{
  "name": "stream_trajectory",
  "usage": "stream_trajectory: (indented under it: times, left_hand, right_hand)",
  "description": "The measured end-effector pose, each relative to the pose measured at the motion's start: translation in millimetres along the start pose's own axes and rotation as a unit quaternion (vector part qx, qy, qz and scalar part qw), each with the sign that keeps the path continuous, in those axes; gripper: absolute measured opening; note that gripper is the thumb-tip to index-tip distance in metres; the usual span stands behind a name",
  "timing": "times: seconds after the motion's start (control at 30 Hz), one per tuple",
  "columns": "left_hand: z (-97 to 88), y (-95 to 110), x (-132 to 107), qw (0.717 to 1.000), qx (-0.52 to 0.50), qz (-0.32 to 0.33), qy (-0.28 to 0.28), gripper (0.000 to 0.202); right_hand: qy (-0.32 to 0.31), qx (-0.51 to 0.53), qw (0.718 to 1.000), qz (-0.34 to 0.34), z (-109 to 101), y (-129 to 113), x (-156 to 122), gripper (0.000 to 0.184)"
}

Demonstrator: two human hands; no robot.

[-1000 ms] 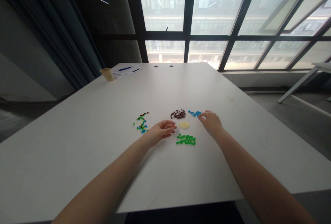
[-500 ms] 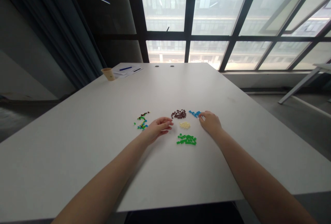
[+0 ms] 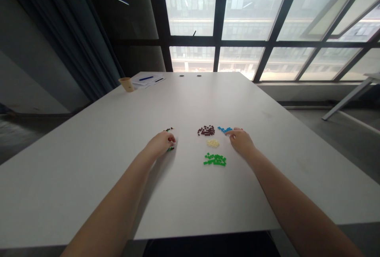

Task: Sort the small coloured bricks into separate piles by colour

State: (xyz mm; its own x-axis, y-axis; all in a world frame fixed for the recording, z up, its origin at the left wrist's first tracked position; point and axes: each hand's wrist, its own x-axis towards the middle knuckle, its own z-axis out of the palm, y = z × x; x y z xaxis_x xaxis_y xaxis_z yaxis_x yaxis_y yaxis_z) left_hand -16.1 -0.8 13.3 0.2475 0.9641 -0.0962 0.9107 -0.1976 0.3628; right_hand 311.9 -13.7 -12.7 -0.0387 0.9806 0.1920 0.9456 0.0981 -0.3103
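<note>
Apparently our step is picking from the mixed bricks [image 3: 171,148], partly hidden by our left hand [image 3: 162,143]; a fine pinch seems called for next. Its fingers curl, their hold uncertain. Our right hand [image 3: 241,140] is at the blue bricks [image 3: 222,129], but we cannot tell its grip.

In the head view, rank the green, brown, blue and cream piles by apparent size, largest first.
1. Green pile, though it lies nearest the camera
2. Brown pile
Unranked: blue pile and cream pile; they look close, and the right hand seems to cover some blue.
</note>
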Motion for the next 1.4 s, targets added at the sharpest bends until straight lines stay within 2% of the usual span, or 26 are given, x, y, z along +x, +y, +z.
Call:
stream_trajectory:
  times: [0.17,0.4,0.47,0.53,0.63,0.73,0.83,0.93,1.13,1.4]
  left_hand:
    - [2.9,11,-2,1.0,0.012,-0.007,0.027,0.017]
    - [5.1,15,-2,0.999,0.004,-0.002,0.035,0.011]
    - [4.5,19,-2,0.998,-0.025,0.012,0.057,0.012]
    - [4.1,26,-3,0.992,-0.097,0.039,0.076,0.014]
    - [7.7,44,-6,0.955,-0.283,0.069,0.057,0.019]
    - [17.9,64,-10,0.885,-0.462,0.056,-0.006,0.025]
    - [29.8,77,-14,0.831,-0.552,0.042,-0.051,0.028]
    - [37.5,80,-14,0.797,-0.597,0.041,-0.078,0.029]
    - [40.0,78,-12,0.772,-0.63,0.037,-0.081,0.028]
    - [38.4,80,-14,0.774,-0.626,0.062,-0.075,0.022]
  right_hand:
    - [-0.011,-0.003,1.0,0.009,0,1,-1,0.035]
    - [0.038,0.047,0.998,0.024,-6,6,1,0.029]
    - [0.065,0.066,0.995,0.036,-9,9,2,0.029]
    - [0.097,0.083,0.991,0.042,-13,11,2,0.028]
    - [0.123,0.108,0.986,0.033,-15,10,2,0.027]
    - [0.119,0.128,0.985,0.005,-14,3,1,0.027]
    - [0.112,0.133,0.984,-0.032,-11,-7,-1,0.026]
    - [0.109,0.147,0.981,-0.067,-9,-17,-4,0.025]
    - [0.098,0.178,0.971,-0.123,-11,-32,-12,0.024]
    - [0.103,0.203,0.962,-0.149,-15,-38,-16,0.024]
